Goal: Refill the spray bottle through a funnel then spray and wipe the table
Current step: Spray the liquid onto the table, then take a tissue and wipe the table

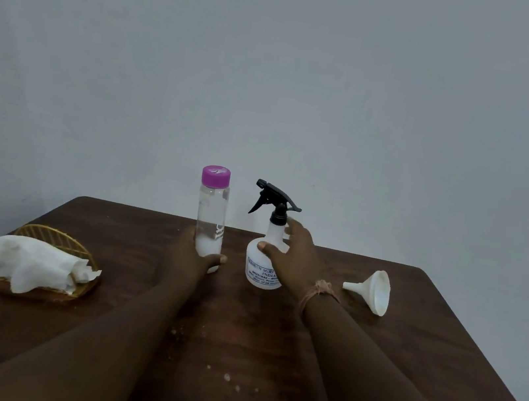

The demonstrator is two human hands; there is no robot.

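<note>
Head view: tissue (28,261) in basket (53,236); left hand (194,251) grips capped water bottle (211,216); right hand (293,251) wraps upright spray bottle (264,266); funnel (373,291) lies rightmost. Advise steadying the body while unscrewing the trigger head.

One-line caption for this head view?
Left hand grips capped water bottle; right hand holds spray bottle; funnel lies aside.

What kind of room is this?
Hard to say; probably a plain room at home: a bare pale wall, a dark wooden table, a spray bottle and a funnel.
</note>
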